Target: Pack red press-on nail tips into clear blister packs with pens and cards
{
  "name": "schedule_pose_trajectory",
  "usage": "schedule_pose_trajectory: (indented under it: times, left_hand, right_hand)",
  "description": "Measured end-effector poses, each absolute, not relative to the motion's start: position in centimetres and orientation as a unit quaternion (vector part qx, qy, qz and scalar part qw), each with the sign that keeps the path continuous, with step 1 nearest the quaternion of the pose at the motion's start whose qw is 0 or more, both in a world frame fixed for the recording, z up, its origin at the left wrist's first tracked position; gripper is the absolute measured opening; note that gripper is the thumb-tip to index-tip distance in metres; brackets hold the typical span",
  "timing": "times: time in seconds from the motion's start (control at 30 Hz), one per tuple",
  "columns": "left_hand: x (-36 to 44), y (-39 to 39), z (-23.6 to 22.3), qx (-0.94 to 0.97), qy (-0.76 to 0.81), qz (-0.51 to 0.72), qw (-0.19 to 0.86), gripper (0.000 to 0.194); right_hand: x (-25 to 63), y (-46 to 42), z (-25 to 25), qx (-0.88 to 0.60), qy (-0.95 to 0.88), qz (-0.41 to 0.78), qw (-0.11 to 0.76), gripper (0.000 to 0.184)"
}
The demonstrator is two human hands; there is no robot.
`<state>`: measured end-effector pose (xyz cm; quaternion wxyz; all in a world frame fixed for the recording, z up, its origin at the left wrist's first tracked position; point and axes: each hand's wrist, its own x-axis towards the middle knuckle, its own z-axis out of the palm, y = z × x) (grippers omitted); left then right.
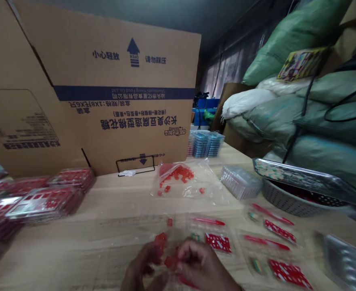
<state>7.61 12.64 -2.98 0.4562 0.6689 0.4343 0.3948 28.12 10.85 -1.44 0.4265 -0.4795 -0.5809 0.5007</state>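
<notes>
Both my hands are low at the bottom middle, close together over the wooden table (pixel 111 226). My left hand (pixel 141 266) has its fingers curled around small red pieces (pixel 160 241). My right hand (pixel 200 264) is pinched on more red pieces beside it. Just beyond them lies a clear tray (pixel 216 238) with a red pen and a red patterned card. A clear bag of loose red pieces (pixel 178 176) lies further back in the middle.
A big printed cardboard box (pixel 105 93) stands at the back. Stacks of filled red packs (pixel 41 198) sit at left. More open trays (pixel 271 234), a stack of empty clear trays (pixel 241 182), a grey basket (pixel 287 202) and green sacks (pixel 317 105) fill the right.
</notes>
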Motion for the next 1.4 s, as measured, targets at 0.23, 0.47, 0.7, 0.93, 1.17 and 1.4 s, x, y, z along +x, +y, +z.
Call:
schedule_pose_trajectory:
  times: [0.23,0.47,0.7,0.93,1.17,1.4]
  left_hand:
    - [6.2,18.9,-1.8,0.842,0.494,0.102,0.191,0.028]
    - [7.4,17.2,-2.0,0.86,0.472,0.11,0.156,0.023]
    - [6.8,17.6,-2.9,0.871,0.444,0.131,0.164,0.022]
    - [6.9,17.5,-2.6,0.872,0.435,0.152,0.164,0.018]
    - [6.9,17.7,-2.5,0.868,0.434,0.169,0.173,0.018]
    - [6.7,17.7,-2.7,0.876,0.419,0.17,0.165,0.019]
  right_hand:
    - [27.3,20.0,-1.3,-0.552,-0.765,0.175,0.281,0.014]
    - [25.6,22.3,-2.3,-0.565,-0.783,0.166,0.202,0.015]
    - [27.5,22.8,-2.9,-0.565,-0.78,0.178,0.203,0.015]
    - [27.6,23.3,-3.3,-0.545,-0.791,0.187,0.204,0.018]
    - [28.1,23.2,-1.7,-0.487,-0.848,0.168,0.122,0.016]
    - [26.6,23.2,-1.3,-0.481,-0.87,0.098,0.042,0.013]
